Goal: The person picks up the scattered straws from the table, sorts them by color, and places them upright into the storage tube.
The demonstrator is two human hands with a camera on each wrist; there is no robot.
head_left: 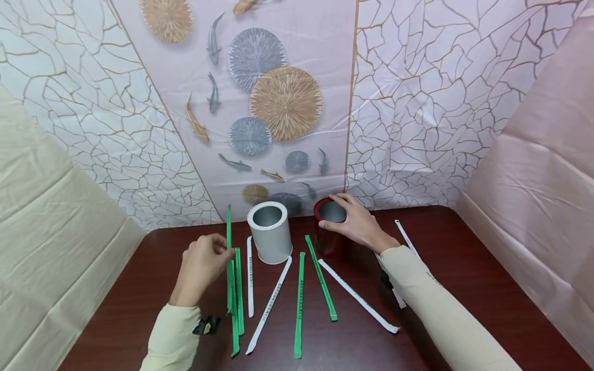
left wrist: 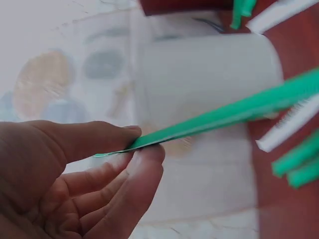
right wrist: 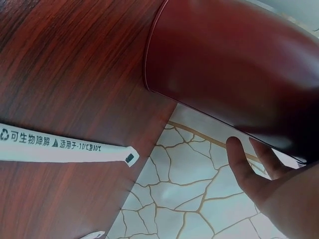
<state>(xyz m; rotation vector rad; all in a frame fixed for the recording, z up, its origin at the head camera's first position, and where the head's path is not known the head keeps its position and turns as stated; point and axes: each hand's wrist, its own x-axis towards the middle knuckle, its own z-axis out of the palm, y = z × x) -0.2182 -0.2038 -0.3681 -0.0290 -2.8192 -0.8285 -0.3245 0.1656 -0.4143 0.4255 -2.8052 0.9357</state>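
My left hand (head_left: 199,265) pinches a green paper-wrapped straw (left wrist: 219,118) between thumb and fingertips, as the left wrist view shows. The straw stands raised left of a white canister (head_left: 275,245), above other green straws (head_left: 240,293). My right hand (head_left: 359,222) holds a dark red canister (right wrist: 224,59) at its top, thumb on the near side of the rim and fingers across to the far side. Both canisters stand upright with grey insides; I see nothing in them. Part of the right hand is out of frame in the right wrist view.
White wrapped straws (head_left: 269,305) and green ones (head_left: 299,304) lie spread over the dark wooden table (head_left: 153,288). Another white straw (right wrist: 65,147) lies right of the red canister, and one is partly under the right forearm. Patterned cloth (head_left: 297,103) hangs behind the table.
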